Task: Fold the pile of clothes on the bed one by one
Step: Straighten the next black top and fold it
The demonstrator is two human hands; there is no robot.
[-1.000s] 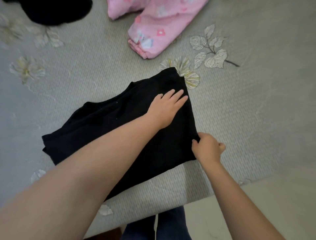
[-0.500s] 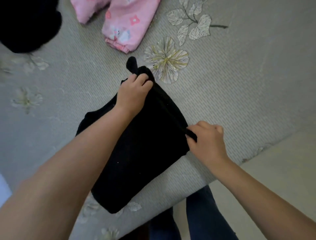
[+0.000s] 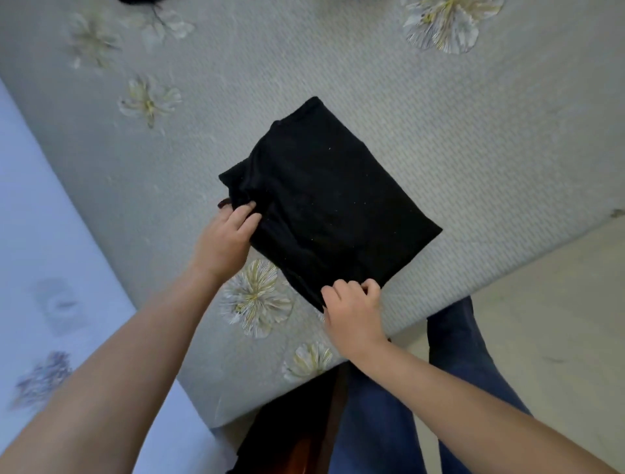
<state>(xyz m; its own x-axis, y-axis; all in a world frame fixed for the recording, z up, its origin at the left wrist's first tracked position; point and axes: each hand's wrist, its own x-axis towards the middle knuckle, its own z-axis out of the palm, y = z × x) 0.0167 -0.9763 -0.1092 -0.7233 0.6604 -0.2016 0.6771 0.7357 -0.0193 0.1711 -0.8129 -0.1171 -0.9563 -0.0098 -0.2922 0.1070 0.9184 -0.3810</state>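
Note:
A black garment [image 3: 331,199] lies folded into a compact rectangle on the grey flowered bed cover [image 3: 304,67], near the bed's front edge. My left hand [image 3: 226,242] grips its left corner, fingers over the cloth and thumb beneath. At the near corner, my right hand [image 3: 351,309] pinches the fabric with curled fingers. Both forearms reach in from the bottom of the head view.
The bed's edge [image 3: 507,243] runs diagonally from lower left to upper right, with pale floor [image 3: 558,321] beyond it. A light blue surface [image 3: 44,253] lies at the left. My legs in blue jeans [image 3: 449,355] stand against the bed. A dark cloth scrap [image 3: 138,1] shows at the top edge.
The garment was folded over into a smaller rectangle. My left hand went from the far corner to the left corner. The view swung, and the pink clothes left the frame.

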